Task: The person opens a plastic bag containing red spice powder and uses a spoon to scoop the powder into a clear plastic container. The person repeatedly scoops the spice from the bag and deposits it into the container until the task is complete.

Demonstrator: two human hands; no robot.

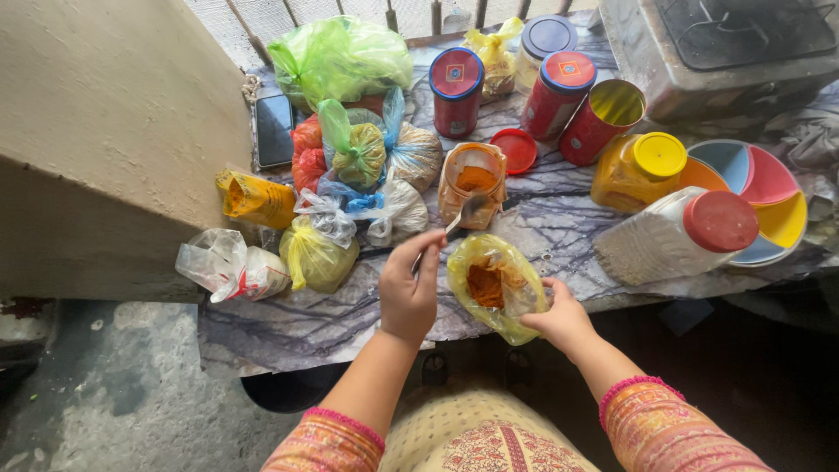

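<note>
My left hand (407, 293) grips the handle of a metal spoon (465, 213). The spoon's bowl rests at the mouth of an open clear jar (473, 182) partly filled with orange powder. My right hand (561, 318) holds the edge of an open yellow plastic bag (495, 281) with red-brown powder inside, lying at the counter's front edge just below the jar. The jar's red lid (516, 150) lies flat beside it on the marble counter (559, 214).
Several knotted bags of spices (358, 188) crowd the left, with a phone (273, 129) against the wall. Red tins (456, 80), a yellow-lidded jar (639, 171), a red-capped white jar (677, 238) and stacked coloured bowls (762, 188) stand right. A stove (725, 48) sits at back right.
</note>
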